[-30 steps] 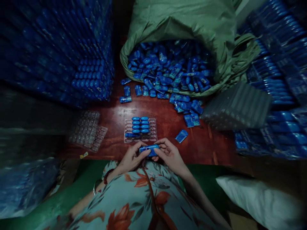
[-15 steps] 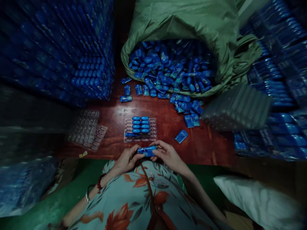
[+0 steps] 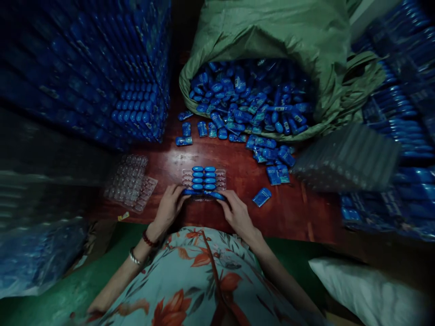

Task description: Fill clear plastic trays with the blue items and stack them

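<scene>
A clear plastic tray (image 3: 221, 177) lies on the table in front of me, with two columns of small rounded blue packs standing edge-up in it. At its near side, my left hand (image 3: 171, 203) pinches the outer end of a left blue pack (image 3: 192, 192). Opposite, my right hand (image 3: 237, 212) has its fingers closed on the outer end of a right blue pack (image 3: 215, 195). These two packs lie end to end, just in front of the filled rows. How deep they sit in the tray I cannot tell.
A green sack (image 3: 272, 29) spills loose blue packs onto the red-brown table (image 3: 163, 158). One flat blue pack (image 3: 261, 197) lies right of the tray. Clear trays (image 3: 125, 179) lie left; a tray stack (image 3: 350, 158) leans right. Tall stacks of filled trays (image 3: 136, 106) flank the table.
Both hands have moved forward from near my lap to the tray and spread apart. The blue pack they held together is now at the tray's right side, in my right hand.
</scene>
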Available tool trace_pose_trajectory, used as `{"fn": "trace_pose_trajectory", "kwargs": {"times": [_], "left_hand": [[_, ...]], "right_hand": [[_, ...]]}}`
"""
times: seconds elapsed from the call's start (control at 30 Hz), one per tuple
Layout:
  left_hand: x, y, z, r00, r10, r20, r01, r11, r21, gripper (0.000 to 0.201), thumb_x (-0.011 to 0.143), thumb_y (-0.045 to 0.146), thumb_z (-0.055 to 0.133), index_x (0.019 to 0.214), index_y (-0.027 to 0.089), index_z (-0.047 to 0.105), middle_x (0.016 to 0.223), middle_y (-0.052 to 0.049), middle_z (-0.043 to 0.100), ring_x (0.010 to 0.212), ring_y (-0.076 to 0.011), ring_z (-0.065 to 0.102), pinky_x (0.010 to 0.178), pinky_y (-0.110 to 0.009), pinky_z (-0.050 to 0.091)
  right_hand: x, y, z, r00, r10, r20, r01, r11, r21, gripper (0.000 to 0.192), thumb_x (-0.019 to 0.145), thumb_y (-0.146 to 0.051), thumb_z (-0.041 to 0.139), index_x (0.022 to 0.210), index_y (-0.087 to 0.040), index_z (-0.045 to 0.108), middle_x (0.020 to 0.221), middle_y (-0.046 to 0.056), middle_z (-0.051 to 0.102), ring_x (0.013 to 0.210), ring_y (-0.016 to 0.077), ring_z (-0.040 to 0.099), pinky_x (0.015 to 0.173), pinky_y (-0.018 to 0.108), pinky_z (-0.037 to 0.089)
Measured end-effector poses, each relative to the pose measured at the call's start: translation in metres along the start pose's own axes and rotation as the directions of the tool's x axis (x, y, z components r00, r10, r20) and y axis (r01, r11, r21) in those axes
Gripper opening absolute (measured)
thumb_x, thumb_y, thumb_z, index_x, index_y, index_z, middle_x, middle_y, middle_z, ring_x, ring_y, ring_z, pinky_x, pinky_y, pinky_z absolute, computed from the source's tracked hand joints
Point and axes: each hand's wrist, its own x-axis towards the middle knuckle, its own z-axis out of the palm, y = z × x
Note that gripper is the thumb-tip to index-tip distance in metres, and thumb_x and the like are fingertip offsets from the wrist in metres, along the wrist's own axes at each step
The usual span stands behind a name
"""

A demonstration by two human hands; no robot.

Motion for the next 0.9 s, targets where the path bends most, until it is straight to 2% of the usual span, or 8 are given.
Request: {"fn": "trace_pose_trajectory", "kwargs": {"times": [0.1, 0.2, 0.27, 0.43, 0.6, 0.7, 0.77, 0.9], "left_hand": [[-0.002, -0.005, 0.004, 0.998, 0.054, 0.021, -0.055, 0.998, 0.017, 0.022, 0.092, 0.023, 0.042, 0.109, 0.018, 0.055, 0.095, -0.007, 0.058, 0.087, -0.0194, 0.055, 0.079, -0.033, 0.048], [-0.007, -0.001, 0.000, 0.998, 0.054, -0.010, -0.054, 0.998, 0.043, 0.028, 0.093, 0.018, 0.036, 0.117, 0.018, 0.052, 0.102, -0.008, 0.056, 0.089, -0.0178, 0.056, 0.078, -0.030, 0.049], [-0.009, 0.004, -0.003, 0.994, 0.106, 0.022, -0.108, 0.990, 0.093, 0.033, 0.092, 0.014, 0.034, 0.120, 0.019, 0.051, 0.102, -0.008, 0.055, 0.089, -0.0177, 0.054, 0.077, -0.030, 0.049], [0.000, 0.023, -0.005, 0.955, 0.221, 0.196, -0.265, 0.935, 0.237, 0.036, 0.088, 0.006, 0.034, 0.119, 0.014, 0.051, 0.102, -0.011, 0.054, 0.091, -0.0208, 0.049, 0.078, -0.034, 0.050], [0.018, 0.045, -0.002, 0.885, 0.188, 0.426, -0.346, 0.877, 0.332, 0.031, 0.085, 0.004, 0.036, 0.107, 0.011, 0.056, 0.105, -0.014, 0.054, 0.095, -0.0232, 0.050, 0.081, -0.038, 0.050], [0.025, 0.046, -0.001, 0.838, 0.162, 0.521, -0.391, 0.844, 0.367, 0.029, 0.084, 0.003, 0.037, 0.103, 0.009, 0.058, 0.102, -0.014, 0.055, 0.092, -0.0231, 0.052, 0.077, -0.036, 0.051], [0.027, 0.038, -0.001, 0.846, 0.195, 0.496, -0.398, 0.850, 0.345, 0.029, 0.085, 0.003, 0.037, 0.106, 0.010, 0.056, 0.104, -0.013, 0.055, 0.094, -0.0227, 0.053, 0.079, -0.035, 0.051], [0.024, 0.015, 0.003, 0.930, 0.250, 0.271, -0.313, 0.922, 0.226, 0.031, 0.089, 0.009, 0.037, 0.118, 0.014, 0.047, 0.104, -0.011, 0.054, 0.096, -0.0208, 0.054, 0.082, -0.035, 0.050]], "right_hand": [[0.002, 0.005, 0.003, 0.992, -0.096, 0.084, 0.109, 0.981, -0.163, 0.034, 0.090, -0.013, 0.037, 0.119, -0.021, 0.053, 0.108, 0.009, 0.059, 0.103, 0.0202, 0.056, 0.091, 0.037, 0.048], [0.000, 0.007, 0.002, 0.981, -0.105, 0.163, 0.151, 0.939, -0.307, 0.041, 0.087, -0.005, 0.034, 0.120, -0.019, 0.053, 0.106, 0.010, 0.059, 0.099, 0.0198, 0.057, 0.087, 0.035, 0.050], [0.001, 0.003, 0.002, 0.969, -0.089, 0.229, 0.176, 0.901, -0.396, 0.045, 0.084, -0.001, 0.033, 0.121, -0.018, 0.053, 0.102, 0.009, 0.059, 0.094, 0.0197, 0.057, 0.083, 0.033, 0.051], [0.014, -0.025, 0.005, 0.928, 0.019, 0.372, 0.227, 0.762, -0.606, 0.044, 0.084, -0.001, 0.037, 0.122, -0.016, 0.051, 0.099, 0.010, 0.059, 0.090, 0.0211, 0.055, 0.080, 0.033, 0.050], [0.030, -0.048, 0.014, 0.892, 0.065, 0.446, 0.296, 0.663, -0.688, 0.033, 0.087, -0.004, 0.035, 0.113, -0.010, 0.054, 0.095, 0.013, 0.059, 0.087, 0.0222, 0.056, 0.073, 0.033, 0.050], [0.038, -0.053, 0.017, 0.877, 0.076, 0.474, 0.322, 0.639, -0.699, 0.030, 0.087, -0.004, 0.034, 0.106, -0.009, 0.057, 0.091, 0.013, 0.059, 0.083, 0.0217, 0.057, 0.065, 0.030, 0.050], [0.041, -0.050, 0.017, 0.879, 0.067, 0.472, 0.326, 0.639, -0.696, 0.032, 0.088, -0.005, 0.034, 0.110, -0.009, 0.056, 0.093, 0.013, 0.060, 0.084, 0.0215, 0.058, 0.065, 0.030, 0.050], [0.037, -0.027, 0.014, 0.924, -0.039, 0.381, 0.283, 0.742, -0.608, 0.041, 0.091, -0.011, 0.035, 0.130, -0.018, 0.045, 0.101, 0.010, 0.060, 0.086, 0.0177, 0.060, 0.073, 0.027, 0.050]]}}
